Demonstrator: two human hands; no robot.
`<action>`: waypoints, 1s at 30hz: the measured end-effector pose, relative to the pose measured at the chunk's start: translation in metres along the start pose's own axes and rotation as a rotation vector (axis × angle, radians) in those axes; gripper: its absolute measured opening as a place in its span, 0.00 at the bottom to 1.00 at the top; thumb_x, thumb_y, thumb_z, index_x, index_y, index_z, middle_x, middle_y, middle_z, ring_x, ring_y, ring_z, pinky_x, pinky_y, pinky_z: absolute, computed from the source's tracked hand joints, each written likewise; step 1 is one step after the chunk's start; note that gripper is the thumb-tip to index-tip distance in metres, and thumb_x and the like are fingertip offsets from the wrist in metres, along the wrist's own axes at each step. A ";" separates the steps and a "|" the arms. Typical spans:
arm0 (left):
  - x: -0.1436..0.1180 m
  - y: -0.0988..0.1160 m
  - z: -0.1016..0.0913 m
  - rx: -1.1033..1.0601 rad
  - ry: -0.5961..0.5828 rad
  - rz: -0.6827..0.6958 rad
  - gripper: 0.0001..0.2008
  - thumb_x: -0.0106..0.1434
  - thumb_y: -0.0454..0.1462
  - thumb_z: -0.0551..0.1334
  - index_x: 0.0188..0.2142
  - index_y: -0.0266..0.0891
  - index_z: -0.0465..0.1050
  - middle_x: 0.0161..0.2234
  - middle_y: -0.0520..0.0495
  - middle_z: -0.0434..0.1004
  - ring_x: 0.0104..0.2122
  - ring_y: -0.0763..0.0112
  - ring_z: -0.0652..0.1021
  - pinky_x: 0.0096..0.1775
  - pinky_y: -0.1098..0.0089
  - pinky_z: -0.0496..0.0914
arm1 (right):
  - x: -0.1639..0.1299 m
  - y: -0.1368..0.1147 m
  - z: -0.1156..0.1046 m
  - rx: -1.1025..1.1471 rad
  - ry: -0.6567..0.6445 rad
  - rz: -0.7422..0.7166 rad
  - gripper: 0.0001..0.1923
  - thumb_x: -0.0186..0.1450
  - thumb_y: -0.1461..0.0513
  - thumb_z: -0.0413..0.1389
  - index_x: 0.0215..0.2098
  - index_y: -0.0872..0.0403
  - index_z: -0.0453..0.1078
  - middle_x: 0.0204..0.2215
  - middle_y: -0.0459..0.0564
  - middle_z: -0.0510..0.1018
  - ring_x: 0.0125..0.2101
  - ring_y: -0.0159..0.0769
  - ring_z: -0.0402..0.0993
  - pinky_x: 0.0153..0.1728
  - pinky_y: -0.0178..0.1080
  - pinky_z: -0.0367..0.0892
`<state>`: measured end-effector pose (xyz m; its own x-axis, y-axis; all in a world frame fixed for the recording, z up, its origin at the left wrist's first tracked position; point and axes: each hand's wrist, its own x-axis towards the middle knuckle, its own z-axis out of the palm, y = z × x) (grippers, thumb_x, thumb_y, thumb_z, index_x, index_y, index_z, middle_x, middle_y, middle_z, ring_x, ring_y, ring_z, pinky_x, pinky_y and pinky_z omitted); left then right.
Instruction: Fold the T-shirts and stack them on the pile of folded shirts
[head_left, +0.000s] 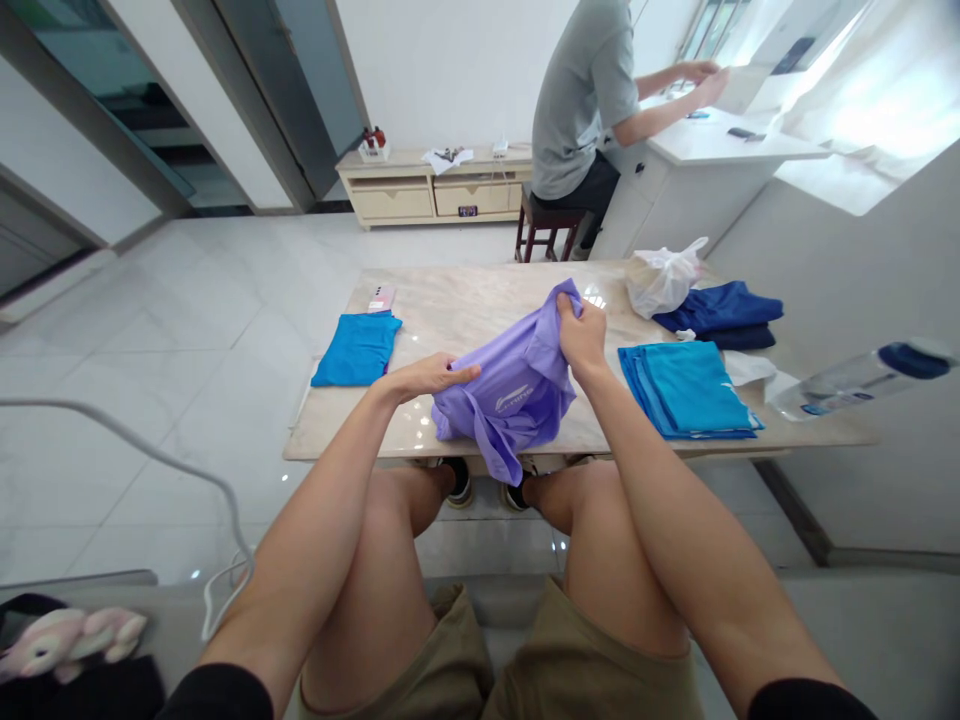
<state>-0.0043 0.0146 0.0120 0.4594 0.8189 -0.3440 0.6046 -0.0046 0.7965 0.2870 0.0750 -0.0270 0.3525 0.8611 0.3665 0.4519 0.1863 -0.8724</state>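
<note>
A light purple garment (517,385) with a white printed logo hangs between my hands, just over the near part of the table. My left hand (431,377) pinches its left edge, thumb on top. At its upper right corner my right hand (582,332) grips the bunched cloth, held a little higher. The lower folds sag, and one loose flap drops past the table's front edge. Beyond my left hand lies a folded blue cloth (357,349). Right of my right hand sits a stack of folded teal clothes (688,388).
On the marble-topped table (465,300) are a pink phone (382,299), a white plastic bag (666,278), dark blue folded clothes (724,308) and a clear bottle (862,380) at the right. Behind it, a person (589,100) sits on a stool at a white counter (720,140).
</note>
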 end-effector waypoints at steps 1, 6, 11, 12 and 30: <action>0.001 -0.001 0.000 0.029 -0.016 -0.022 0.27 0.58 0.63 0.73 0.26 0.42 0.79 0.26 0.47 0.79 0.28 0.61 0.78 0.30 0.66 0.69 | 0.001 0.003 -0.001 -0.010 0.016 0.018 0.26 0.74 0.41 0.56 0.27 0.48 0.63 0.22 0.44 0.66 0.31 0.39 0.65 0.35 0.41 0.66; 0.013 -0.013 -0.001 0.345 0.149 -0.172 0.14 0.54 0.45 0.76 0.21 0.44 0.77 0.22 0.47 0.78 0.29 0.56 0.81 0.33 0.65 0.69 | 0.008 0.022 -0.004 -0.048 0.131 0.089 0.25 0.75 0.41 0.55 0.30 0.50 0.69 0.26 0.48 0.72 0.34 0.43 0.72 0.41 0.45 0.72; 0.015 -0.018 -0.022 0.338 0.879 -0.058 0.09 0.65 0.45 0.69 0.32 0.45 0.83 0.33 0.42 0.85 0.39 0.51 0.83 0.38 0.63 0.69 | 0.028 0.042 -0.020 0.012 0.507 0.040 0.32 0.80 0.41 0.42 0.44 0.55 0.76 0.39 0.57 0.81 0.46 0.52 0.81 0.51 0.53 0.76; 0.014 -0.017 -0.026 0.291 0.964 -0.004 0.10 0.68 0.46 0.68 0.35 0.45 0.83 0.36 0.42 0.86 0.40 0.52 0.83 0.40 0.63 0.70 | 0.031 0.045 -0.024 0.017 0.554 0.031 0.33 0.81 0.41 0.40 0.46 0.55 0.76 0.42 0.59 0.82 0.49 0.53 0.82 0.53 0.54 0.76; 0.040 0.003 0.009 -0.082 0.781 0.176 0.09 0.71 0.41 0.62 0.36 0.40 0.75 0.36 0.48 0.82 0.40 0.63 0.78 0.44 0.67 0.71 | -0.038 -0.025 0.009 -0.176 -0.877 -0.277 0.40 0.61 0.44 0.74 0.66 0.50 0.77 0.62 0.61 0.81 0.60 0.55 0.78 0.62 0.52 0.71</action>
<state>0.0215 0.0423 -0.0038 -0.0625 0.9751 0.2128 0.5022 -0.1535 0.8510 0.2551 0.0414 -0.0221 -0.4981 0.8593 0.1160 0.5704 0.4254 -0.7026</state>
